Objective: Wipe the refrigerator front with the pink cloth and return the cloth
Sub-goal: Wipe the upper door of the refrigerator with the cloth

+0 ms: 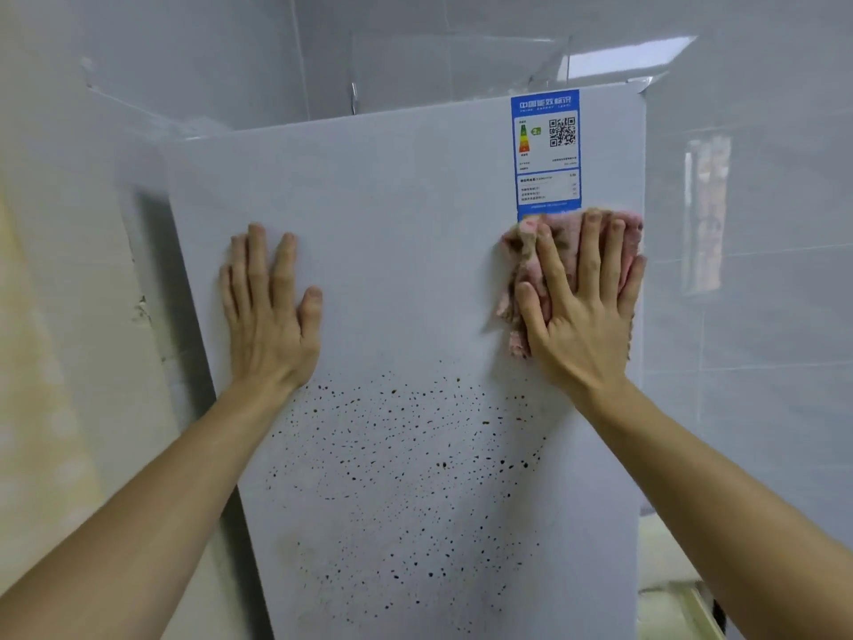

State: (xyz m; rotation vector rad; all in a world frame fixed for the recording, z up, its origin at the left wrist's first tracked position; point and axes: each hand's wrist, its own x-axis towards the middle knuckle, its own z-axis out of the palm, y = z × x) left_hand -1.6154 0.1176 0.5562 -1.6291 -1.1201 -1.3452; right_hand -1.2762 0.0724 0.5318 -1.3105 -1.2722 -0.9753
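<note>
The white refrigerator front [406, 251] fills the middle of the head view. Many small dark specks [406, 478] cover its lower part. My right hand [581, 307] presses the pink cloth [521, 265] flat against the door near its right edge, fingers straight and spread, just under a blue energy label [546, 150]. The cloth shows around and between my fingers and is worn, with brownish patches. My left hand [270, 307] rests flat on the door's left part, fingers straight, holding nothing.
Grey tiled walls [761, 316] rise behind and to the right of the refrigerator. A pale wall with a chipped edge [138, 307] runs along the left. A light surface [664, 561] shows low on the right beside the door.
</note>
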